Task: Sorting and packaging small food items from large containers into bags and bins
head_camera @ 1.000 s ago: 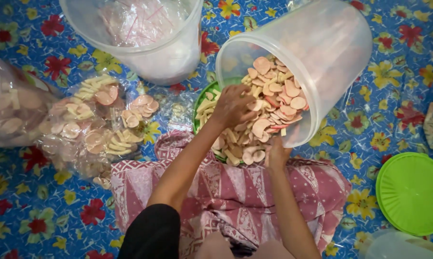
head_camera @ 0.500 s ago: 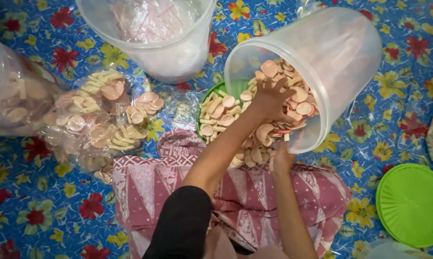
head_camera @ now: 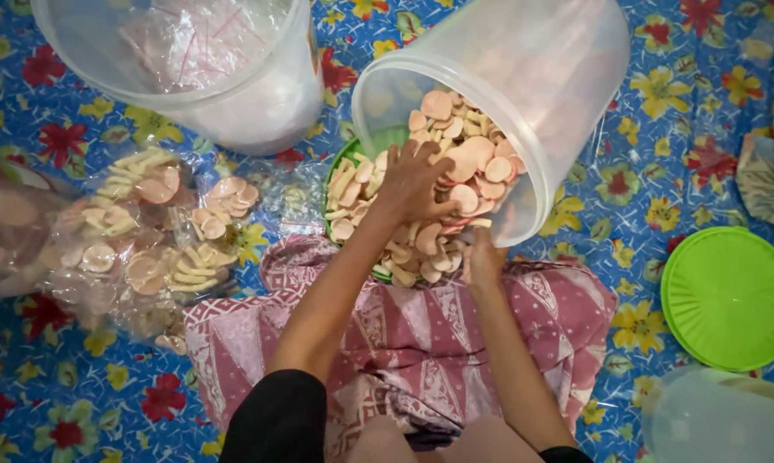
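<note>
A clear plastic bucket [head_camera: 533,77] lies tipped toward me, with pink and cream round crackers [head_camera: 460,159] spilling from its mouth onto a green plate [head_camera: 337,167]. My left hand [head_camera: 414,180] reaches into the bucket's mouth, fingers spread over the crackers. My right hand [head_camera: 483,257] presses against the lower rim of the bucket and holds it tilted; its fingers are partly hidden under the rim. Both arms rest over a pink patterned cloth [head_camera: 404,343] on my lap.
A second clear bucket [head_camera: 189,73] with plastic bags inside stands at the back left. Clear bags filled with crackers [head_camera: 142,240] lie at the left. A green round lid [head_camera: 730,296] and a clear lid [head_camera: 713,420] lie at the right on the blue flowered mat [head_camera: 653,111].
My left hand has stayed at the bucket's mouth among the crackers, moving slightly. The bucket stays tipped. More crackers lie on the green plate.
</note>
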